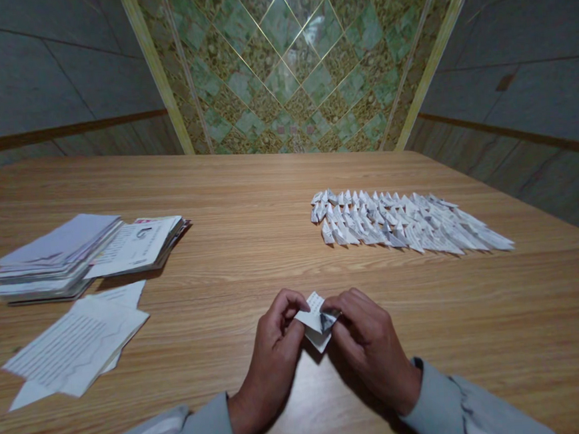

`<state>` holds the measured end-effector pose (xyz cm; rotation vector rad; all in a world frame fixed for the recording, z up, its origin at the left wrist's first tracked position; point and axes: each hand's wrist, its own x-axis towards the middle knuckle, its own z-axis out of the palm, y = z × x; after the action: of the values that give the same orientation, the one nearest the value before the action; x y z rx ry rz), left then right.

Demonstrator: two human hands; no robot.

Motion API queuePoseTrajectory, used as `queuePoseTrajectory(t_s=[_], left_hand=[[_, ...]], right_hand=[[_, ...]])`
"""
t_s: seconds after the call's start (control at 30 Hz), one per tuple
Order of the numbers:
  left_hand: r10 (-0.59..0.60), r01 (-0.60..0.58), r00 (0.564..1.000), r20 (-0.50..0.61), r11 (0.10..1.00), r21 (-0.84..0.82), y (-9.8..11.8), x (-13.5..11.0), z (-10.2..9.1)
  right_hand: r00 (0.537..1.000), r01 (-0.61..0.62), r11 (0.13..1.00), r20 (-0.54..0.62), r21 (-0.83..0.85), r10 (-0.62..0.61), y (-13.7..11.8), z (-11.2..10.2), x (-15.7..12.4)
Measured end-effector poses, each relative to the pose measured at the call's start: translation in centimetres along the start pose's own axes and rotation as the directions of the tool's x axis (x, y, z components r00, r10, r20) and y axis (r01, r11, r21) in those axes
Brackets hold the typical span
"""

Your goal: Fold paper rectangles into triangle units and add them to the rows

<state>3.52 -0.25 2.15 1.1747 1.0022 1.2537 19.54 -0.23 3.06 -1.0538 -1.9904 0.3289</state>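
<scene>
A small piece of folded paper (317, 322), white with print and a dark patch on its right side, is held just above the table between both hands. Its left corner is pinched by my left hand (278, 341), thumb below and fingers curled above. On the other side my right hand (372, 344) grips the right corner, its fingers bent over the dark part. The paper has a pointed top and a pointed lower flap. Parts of its edges are hidden behind my fingertips.
Rows of small folded paper boats (394, 219) stand at the right on the wooden table (252, 247). A thick stack of paper (62, 255) and a printed booklet pile (139, 245) lie at the left, with loose written sheets (76, 341) before them. A tiled wall (288, 70) rises behind.
</scene>
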Motion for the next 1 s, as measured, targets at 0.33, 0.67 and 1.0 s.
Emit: queuePoseTrajectory(t_s=[0.33, 0.67, 1.0], left_hand=[[-0.157, 0.153, 0.987, -0.015, 0.977, -0.151, -0.2, 0.4, 0.1], [-0.136, 0.158, 0.976, 0.172, 0.98, -0.121, -0.5, -0.4, 0.4], [-0.238, 0.288, 0.945, 0.222, 0.93, -0.228, -1.1, 0.0, 0.5]], right_hand=[[0.999, 0.016, 1.0, 0.052, -0.02, -0.015, 0.0, -0.1, -0.1], [0.993, -0.104, 0.994, -0.045, 0.014, 0.105, 0.4, 0.1, 0.2], [0.994, -0.028, 0.995, -0.099, 0.091, 0.037, -0.1, 0.2, 0.2]])
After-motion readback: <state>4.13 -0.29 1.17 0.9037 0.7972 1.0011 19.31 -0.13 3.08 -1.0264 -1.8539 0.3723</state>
